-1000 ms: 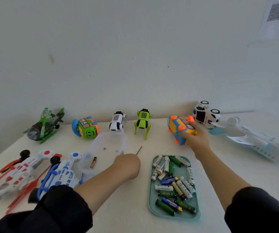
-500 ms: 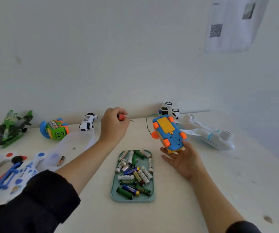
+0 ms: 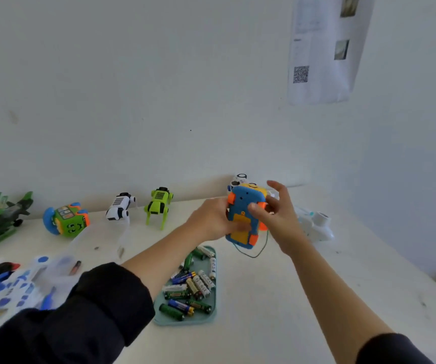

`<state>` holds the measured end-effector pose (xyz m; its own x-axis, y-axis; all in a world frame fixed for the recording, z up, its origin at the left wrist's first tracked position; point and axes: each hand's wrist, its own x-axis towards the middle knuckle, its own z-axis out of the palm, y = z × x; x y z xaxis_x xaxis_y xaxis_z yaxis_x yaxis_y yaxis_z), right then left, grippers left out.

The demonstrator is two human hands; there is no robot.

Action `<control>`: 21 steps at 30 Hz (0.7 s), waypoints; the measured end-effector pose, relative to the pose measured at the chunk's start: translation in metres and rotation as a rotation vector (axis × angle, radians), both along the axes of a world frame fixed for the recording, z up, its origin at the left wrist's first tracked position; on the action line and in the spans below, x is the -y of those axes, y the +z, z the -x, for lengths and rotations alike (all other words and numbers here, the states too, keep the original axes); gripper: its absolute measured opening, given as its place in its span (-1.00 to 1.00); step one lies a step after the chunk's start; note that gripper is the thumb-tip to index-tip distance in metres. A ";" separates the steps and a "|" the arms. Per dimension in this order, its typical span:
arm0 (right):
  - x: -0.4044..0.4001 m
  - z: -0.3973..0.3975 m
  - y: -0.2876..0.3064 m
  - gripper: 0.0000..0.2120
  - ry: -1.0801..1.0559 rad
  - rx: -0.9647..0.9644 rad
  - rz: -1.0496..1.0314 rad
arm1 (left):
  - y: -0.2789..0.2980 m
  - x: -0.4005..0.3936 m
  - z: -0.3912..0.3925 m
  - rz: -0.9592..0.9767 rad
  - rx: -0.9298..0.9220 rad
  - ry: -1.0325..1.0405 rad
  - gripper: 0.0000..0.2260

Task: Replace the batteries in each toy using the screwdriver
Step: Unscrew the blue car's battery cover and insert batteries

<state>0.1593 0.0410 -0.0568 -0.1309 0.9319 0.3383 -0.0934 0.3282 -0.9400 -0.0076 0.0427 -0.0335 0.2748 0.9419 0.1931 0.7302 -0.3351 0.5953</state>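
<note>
Here, both hands hold the blue and orange toy car (image 3: pixel 244 219) in the air, above the white table (image 3: pixel 264 298) and beyond the far end of the battery tray (image 3: pixel 185 320). The car is turned underside toward the camera, with its yellow battery cover (image 3: pixel 240 231) in the lower half of the exposed face.

The left hand (image 3: pixel 211 222) grips the car from its left side, fingers curled round the edge, with the fingertips on the yellow cover. The screwdriver cannot be made out in this hand; whether it is held there cannot be told.

The right hand (image 3: pixel 277 216) holds the car from its right side. The thumb (image 3: pixel 255 210) presses on the underside beside an orange wheel (image 3: pixel 263 205); the remaining fingers are spread behind the car, with the index finger extended upward, clear of the body.

A thin green cord (image 3: pixel 253 254) hangs in a loop from the lower end of the car, below the right thumb.

The batteries (image 3: pixel 193 287) lie loose in the tray, below and near the left wrist. Left of the left forearm stands a clear plastic container (image 3: pixel 98 245). Beyond the left-hand fingers, along the wall, stand a green robot dog (image 3: pixel 159 206), a white robot dog (image 3: pixel 119 206), a green round toy (image 3: pixel 67 219) and a green helicopter (image 3: pixel 1 219). A white toy plane (image 3: pixel 316 224) lies just beyond the right hand.
</note>
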 end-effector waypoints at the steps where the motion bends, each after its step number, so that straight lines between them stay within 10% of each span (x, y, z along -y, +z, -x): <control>1: 0.004 0.001 -0.007 -0.33 0.005 0.085 -0.105 | -0.005 0.001 -0.003 0.006 0.074 0.037 -0.80; 6: 0.006 0.011 -0.065 0.23 -0.045 0.621 -0.352 | -0.023 0.001 -0.010 0.209 0.146 0.223 -0.77; 16: -0.004 0.019 -0.111 -0.14 -0.509 0.872 -0.477 | -0.013 -0.004 -0.011 0.638 -0.050 0.203 -0.91; 21: -0.006 0.016 -0.112 -0.13 -0.455 0.784 -0.449 | 0.013 -0.004 -0.001 0.633 0.012 0.200 -0.58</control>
<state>0.1434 0.0474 -0.1688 -0.1305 0.7559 0.6415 0.7197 0.5173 -0.4631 -0.0070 0.0468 -0.0206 0.0844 0.9071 -0.4123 0.7339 0.2233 0.6415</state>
